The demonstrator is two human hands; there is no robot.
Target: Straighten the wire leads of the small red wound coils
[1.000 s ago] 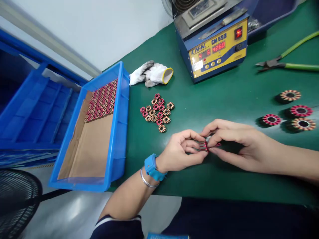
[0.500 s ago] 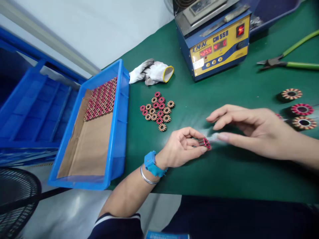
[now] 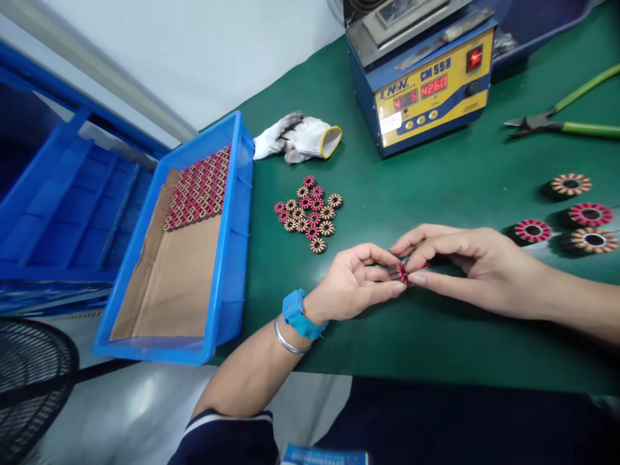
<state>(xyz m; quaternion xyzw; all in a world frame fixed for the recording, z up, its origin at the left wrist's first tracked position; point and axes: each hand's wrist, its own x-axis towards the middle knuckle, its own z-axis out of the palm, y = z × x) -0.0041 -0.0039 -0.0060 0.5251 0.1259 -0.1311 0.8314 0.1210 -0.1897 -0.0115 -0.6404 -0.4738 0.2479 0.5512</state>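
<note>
My left hand (image 3: pixel 349 284) is closed round a small red-wound stator core (image 3: pixel 400 274), held just above the green tabletop with its wound end facing right. The fingers of my right hand (image 3: pixel 477 271) pinch at that wound end, and a bit of red wire shows past its fingertips. Thumb and fingers hide part of the core. To the right of my right hand stand larger wound stators: one red (image 3: pixel 531 230), another red (image 3: pixel 589 214), and copper ones, such as this copper-wound stator (image 3: pixel 593 241).
A cluster of small stators (image 3: pixel 314 218) lies left of centre. The blue bin (image 3: pixel 230 258) holds rows of similar ones on cardboard. White gloves (image 3: pixel 310 139), a CM 552 solder pot (image 3: pixel 431 97) with a knife on top, and green-handled cutters (image 3: pixel 537 123) lie farther back.
My right hand has come left and its fingers have closed at the core's wound end. My left hand stays at about the same place, still holding the core.
</note>
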